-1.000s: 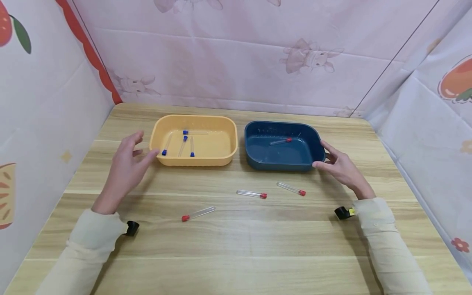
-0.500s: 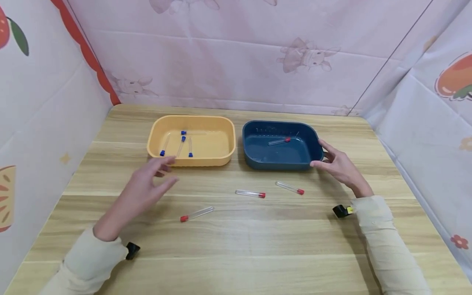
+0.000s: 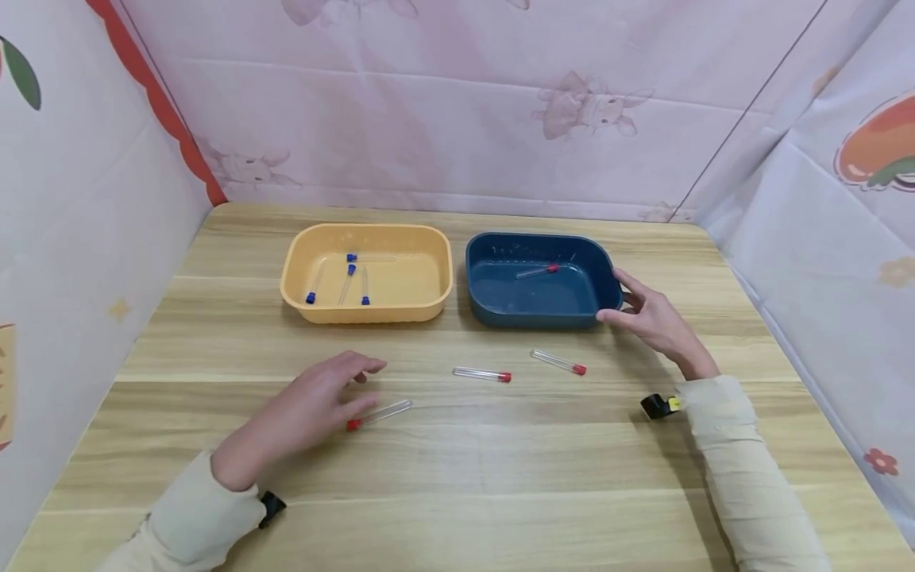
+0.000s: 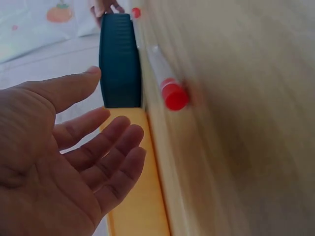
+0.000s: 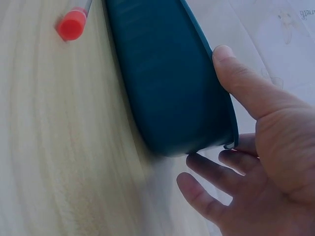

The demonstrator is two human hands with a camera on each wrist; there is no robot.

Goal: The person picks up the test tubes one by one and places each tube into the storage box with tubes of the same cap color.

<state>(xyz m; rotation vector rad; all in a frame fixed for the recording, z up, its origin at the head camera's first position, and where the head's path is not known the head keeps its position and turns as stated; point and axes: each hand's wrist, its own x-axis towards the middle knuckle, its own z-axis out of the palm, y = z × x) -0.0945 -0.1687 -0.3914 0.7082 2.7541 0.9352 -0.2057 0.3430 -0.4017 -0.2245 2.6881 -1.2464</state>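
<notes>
My left hand (image 3: pixel 314 409) hovers over the table with fingers spread and nothing in its grasp. Its thumb overlaps a clear test tube with a red cap (image 3: pixel 386 411) in the head view. My right hand (image 3: pixel 661 322) holds the right end of a dark blue plastic bin (image 3: pixel 536 319), thumb at the rim and fingers against the end wall. Inside that bin lies one red-capped tube (image 3: pixel 538 272). Two more red-capped tubes lie in front of the bins, a middle one (image 3: pixel 482 374) and a right one (image 3: pixel 557 362).
Left of the blue bin stands a yellow bin (image 3: pixel 372 314) with several blue-capped tubes (image 3: pixel 347 282) in it. Both bins sit toward the back of the wooden table (image 3: pixel 486 492). Printed cloth walls (image 3: pixel 443 119) enclose the table at the back and sides.
My left hand has moved from the yellow bin's left end toward me and to the right, over the nearest red-capped tube. The right hand stays at the blue bin.
</notes>
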